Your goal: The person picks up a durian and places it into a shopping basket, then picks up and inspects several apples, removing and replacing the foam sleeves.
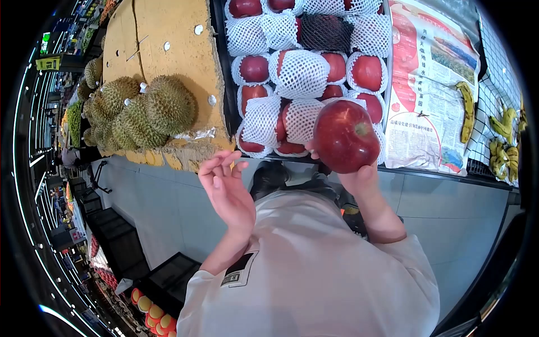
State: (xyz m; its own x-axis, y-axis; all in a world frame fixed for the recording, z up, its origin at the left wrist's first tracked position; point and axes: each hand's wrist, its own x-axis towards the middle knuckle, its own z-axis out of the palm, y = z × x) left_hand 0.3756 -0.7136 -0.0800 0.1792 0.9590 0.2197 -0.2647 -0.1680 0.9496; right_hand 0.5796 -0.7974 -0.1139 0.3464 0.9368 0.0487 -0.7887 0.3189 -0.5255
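Right hand (359,175) cupped beneath and behind an apple (347,136), held up before the near edge of the tray (385,163); left hand (226,194) raised palm-up to the left, touching nothing, fingers loosely curled and slightly spread, both forearms reaching from the near side.

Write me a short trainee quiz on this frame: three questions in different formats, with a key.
1. Multiple choice. What colour are most of the foam nets? A) yellow B) white C) green
2. True or false: the left hand is empty while the right hand holds a red apple.
3. Fill in the blank: the fruit at the edge of the newspaper is a ____.

Key: 1 B; 2 true; 3 banana.
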